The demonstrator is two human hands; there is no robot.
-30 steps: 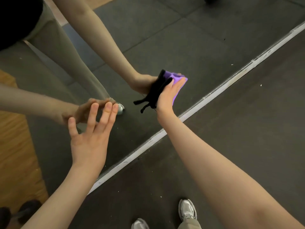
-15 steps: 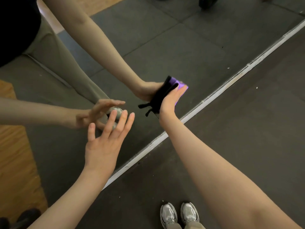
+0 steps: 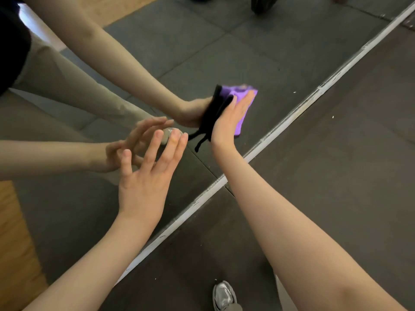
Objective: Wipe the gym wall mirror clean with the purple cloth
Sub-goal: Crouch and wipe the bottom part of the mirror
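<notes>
Your right hand (image 3: 231, 117) presses the cloth (image 3: 243, 108) flat on the mirror (image 3: 280, 52) near its bottom edge; left hand (image 3: 146, 176) is relaxed, empty. Keep even pressure, overlap strokes.

We see the mirror (image 3: 258, 52) as smooth, glossy glass that gives back a clear picture of the dark floor, and its bottom edge is a pale strip (image 3: 298, 108), scuffed and worn in places. The cloth (image 3: 243, 113) is soft purple fabric, matt, with a black matt part and thin black cords hanging from it. The floor (image 3: 336, 176) is dark grey matting, matt and faintly grained, flecked with pale specks. At the left the mirror reflects warm, smooth wood flooring (image 3: 13, 243). The shoe (image 3: 223, 296) looks silvery-grey with a slight sheen.
</notes>
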